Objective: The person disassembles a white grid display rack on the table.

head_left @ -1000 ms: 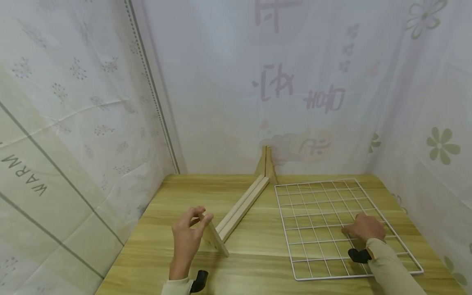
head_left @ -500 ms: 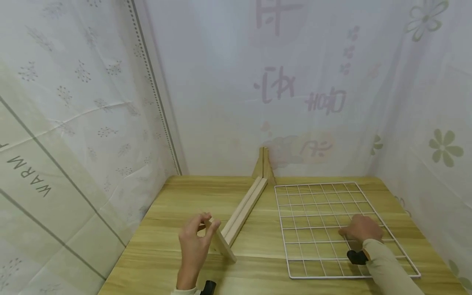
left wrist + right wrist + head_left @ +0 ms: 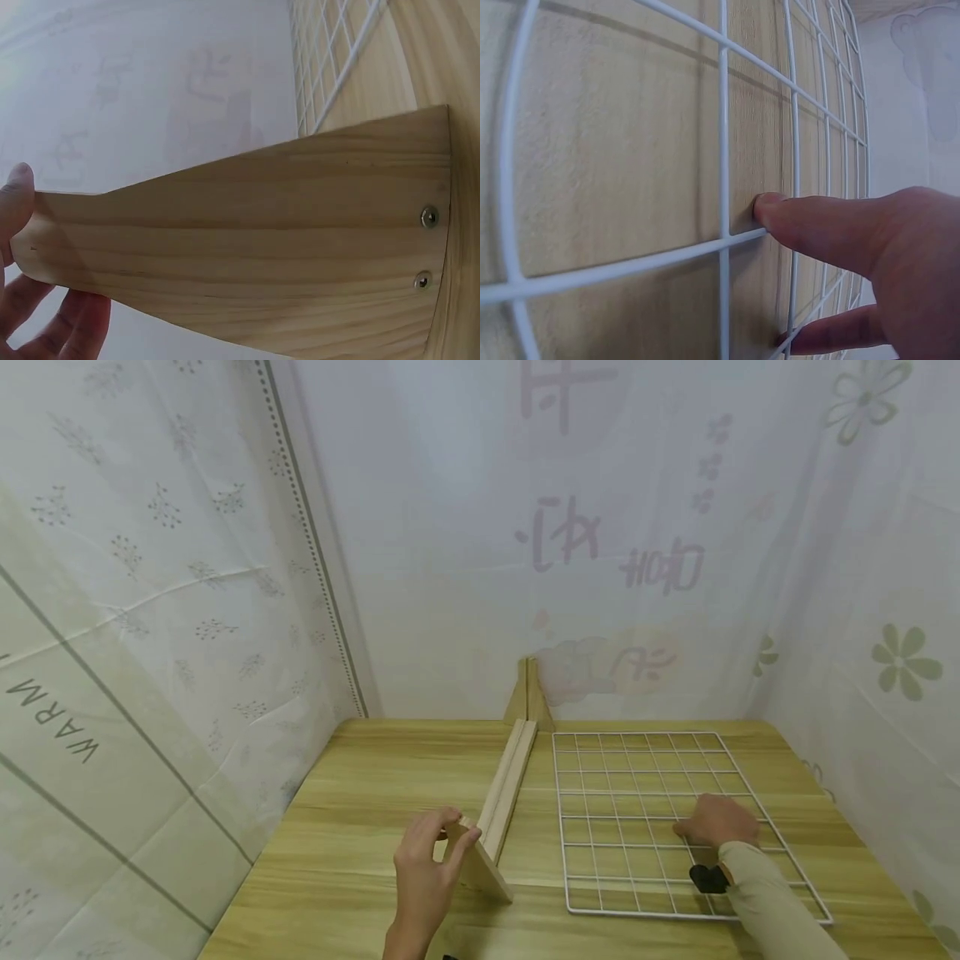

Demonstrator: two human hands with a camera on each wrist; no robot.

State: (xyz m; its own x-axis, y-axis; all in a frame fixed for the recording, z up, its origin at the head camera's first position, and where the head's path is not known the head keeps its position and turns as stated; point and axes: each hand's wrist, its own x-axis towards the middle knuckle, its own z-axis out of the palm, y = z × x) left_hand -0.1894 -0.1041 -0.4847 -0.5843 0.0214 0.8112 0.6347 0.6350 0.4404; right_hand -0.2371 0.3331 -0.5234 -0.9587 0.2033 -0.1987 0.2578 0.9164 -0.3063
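My left hand [image 3: 431,868] holds the narrow top of a pale wooden end board [image 3: 483,868], thumb on one side and fingers on the other. Two metal bolts [image 3: 429,217] sit near the board's wide bottom, which stands on the table. From it, a pair of long wooden rails [image 3: 510,785] runs back to a matching far end piece [image 3: 528,693]. On the right, a white wire grid panel [image 3: 607,817] lies flat. My right hand [image 3: 720,820] grips it by a wire, with the thumb [image 3: 817,225] against the bar and another finger lower down among the wires.
A wood-grain table [image 3: 360,802] carries everything. Printed fabric sheets hang behind it [image 3: 450,568], at its left [image 3: 172,610] and at its right [image 3: 885,585]. A strip of tabletop separates the rails from the grid.
The near end of the wooden frame has swung right with my left hand, while its far end shifted slightly left. My right hand and the wire grid have slid left.
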